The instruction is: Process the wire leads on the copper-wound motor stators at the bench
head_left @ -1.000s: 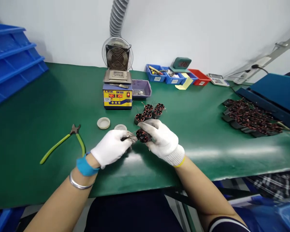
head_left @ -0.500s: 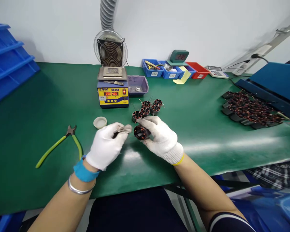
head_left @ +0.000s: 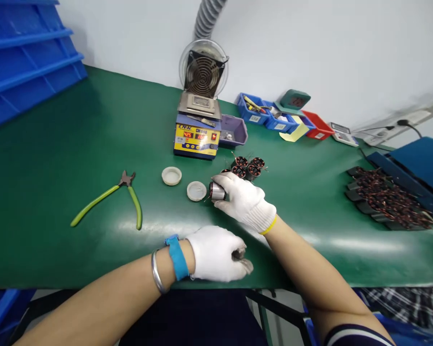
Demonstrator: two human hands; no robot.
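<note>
My right hand (head_left: pixel 243 199), in a white glove with a yellow cuff edge, is closed around a motor stator (head_left: pixel 218 191). The stator lies on its side, silver wall showing, with copper windings and thin wire ends facing left. Several similar copper-wound stators (head_left: pixel 253 171) stand just beyond that hand, one partly hidden by it. My left hand (head_left: pixel 216 254), also gloved, is low over the table's front edge. Its greyed fingertips are curled but apart, and I see nothing between them. Beside the held stator is a shallow white dish (head_left: pixel 197 191) with thin wire-like bits; another white dish (head_left: pixel 171 176) sits farther left.
Green-handled cutters (head_left: pixel 125 192) lie spread at left. A yellow-and-blue heating unit (head_left: pixel 197 139) with a fan stands behind, next to a purple tray (head_left: pixel 238 129). Blue bins (head_left: pixel 252 113) and a red bin (head_left: pixel 315 126) line the wall. Many wound parts (head_left: pixel 389 199) are heaped at right.
My left hand has moved right and back toward the table's front edge, uncovering the second dish. The stator in my right hand has turned from its open face to its silver side. The view has shifted.
</note>
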